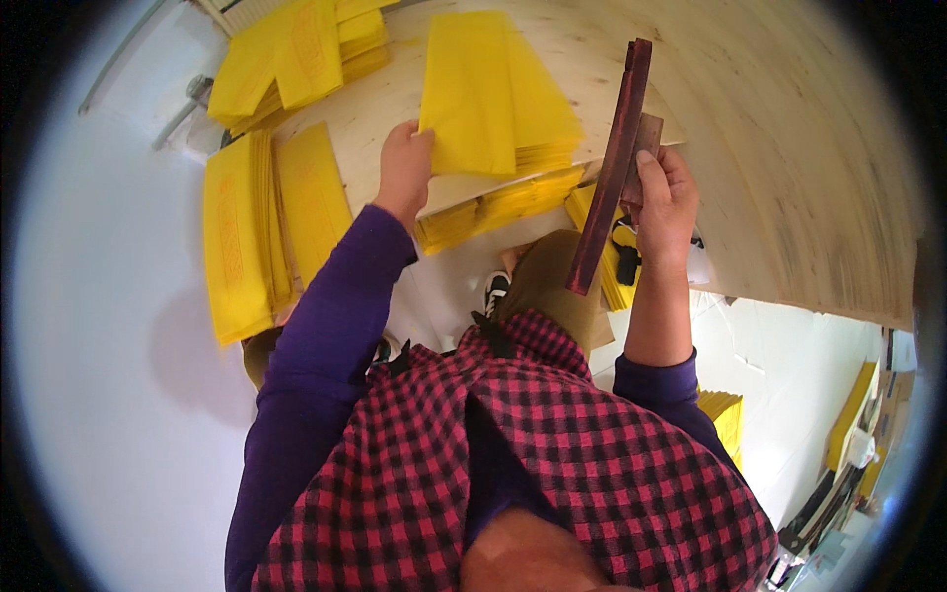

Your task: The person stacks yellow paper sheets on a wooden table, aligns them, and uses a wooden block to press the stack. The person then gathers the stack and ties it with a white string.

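My left hand (405, 170) pinches the near left edge of a yellow paper sheet (466, 99), fingers closed. This sheet lies at an angle over a stack of yellow paper (541, 113) on the wooden table. My right hand (666, 202) is closed round the wooden grip of a long, narrow hand stamp (614, 163), dark reddish brown. The stamp is held up, clear of the paper and to the right of the stack. Its long strip points from the far side toward my lap. Its face is not clearly visible.
Printed yellow stacks lie at the far left (296, 59) and near left (237, 237), overhanging the table edge. More yellow bundles (503, 207) sit below the tabletop (769, 148). A black object (627, 264) hangs by the right bundle. Shelves with mixed items (838, 474) stand lower right.
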A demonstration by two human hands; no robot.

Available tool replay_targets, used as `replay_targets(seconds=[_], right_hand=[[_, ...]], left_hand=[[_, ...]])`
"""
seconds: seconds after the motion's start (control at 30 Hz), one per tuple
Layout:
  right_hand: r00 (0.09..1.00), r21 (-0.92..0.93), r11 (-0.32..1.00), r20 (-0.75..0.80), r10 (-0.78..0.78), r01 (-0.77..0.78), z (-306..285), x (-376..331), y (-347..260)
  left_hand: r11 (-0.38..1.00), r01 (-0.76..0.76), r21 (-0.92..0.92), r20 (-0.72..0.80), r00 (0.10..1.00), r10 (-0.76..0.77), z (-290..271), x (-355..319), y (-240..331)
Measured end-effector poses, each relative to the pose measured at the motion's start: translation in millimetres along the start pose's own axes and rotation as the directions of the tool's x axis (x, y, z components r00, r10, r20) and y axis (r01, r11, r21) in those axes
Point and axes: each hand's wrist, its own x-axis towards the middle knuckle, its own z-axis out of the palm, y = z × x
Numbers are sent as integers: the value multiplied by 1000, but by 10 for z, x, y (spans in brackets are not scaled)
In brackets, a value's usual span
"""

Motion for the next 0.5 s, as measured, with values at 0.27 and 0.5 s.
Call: replay_targets(seconds=[0.27, 0.5], right_hand=[[984, -67, 995, 167, -64, 76, 460, -75, -15], [958, -176, 981, 285, -26, 79, 760, -93, 102]], left_hand=[[947, 133, -292, -158, 970, -185, -649, -637, -808], [924, 270, -272, -160, 934, -320, -804, -754, -982]])
